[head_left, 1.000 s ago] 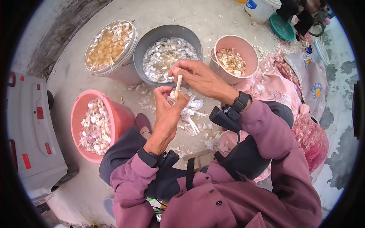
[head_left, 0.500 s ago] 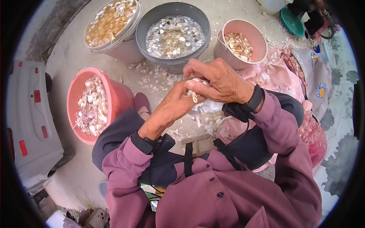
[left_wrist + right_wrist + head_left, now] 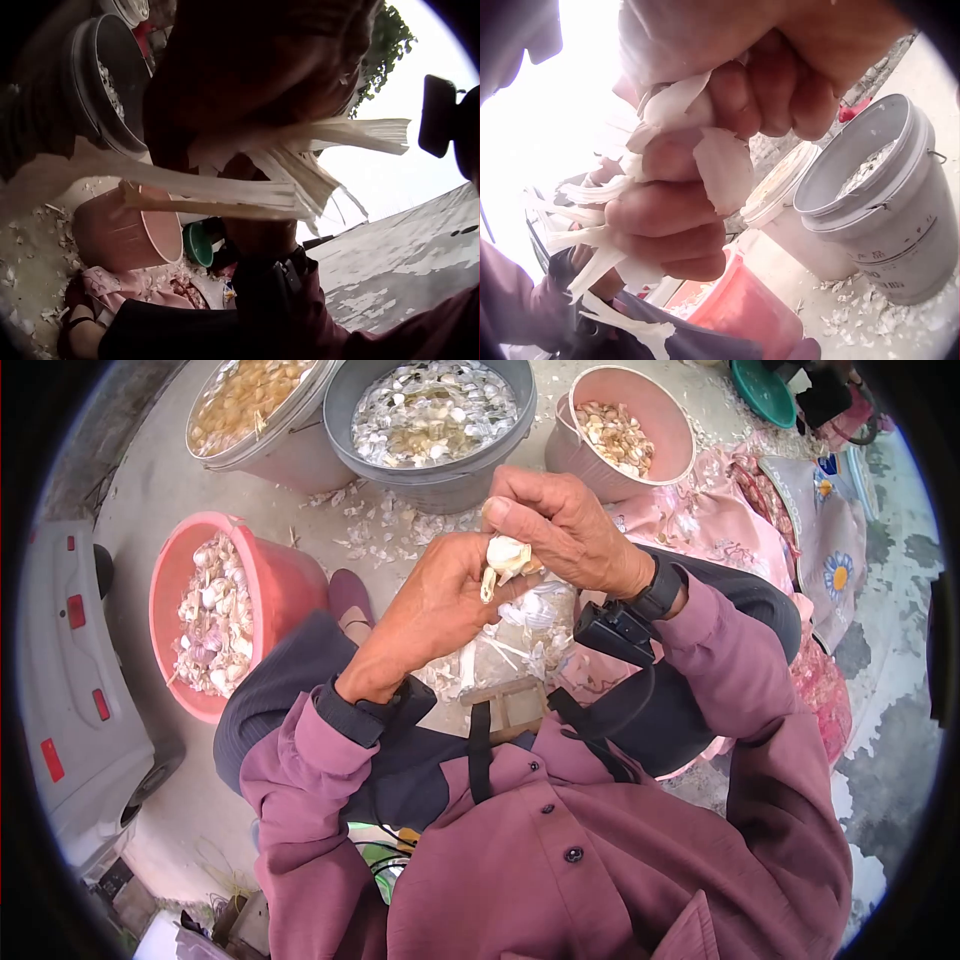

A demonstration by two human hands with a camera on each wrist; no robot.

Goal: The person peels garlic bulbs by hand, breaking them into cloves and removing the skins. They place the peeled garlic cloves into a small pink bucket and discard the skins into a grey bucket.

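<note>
White garlic bulb (image 3: 510,553), partly peeled, between left hand (image 3: 445,592) and right hand (image 3: 570,525)

The pale floor (image 3: 225,810) supports a coral bucket (image 3: 292,582), a white bucket (image 3: 300,458), a grey bucket (image 3: 445,488) and a light pink bucket (image 3: 578,448). Peel fragments (image 3: 378,532) lie among them; pink cloth (image 3: 690,510) lies beside the last.

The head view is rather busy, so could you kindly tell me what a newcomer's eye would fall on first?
Probably the pale garlic bulb near the centre, held between the left hand and the right hand. Next might come the bright coral bucket with its heaped garlic at the left, then the grey bucket of pale pieces at the top.
</note>
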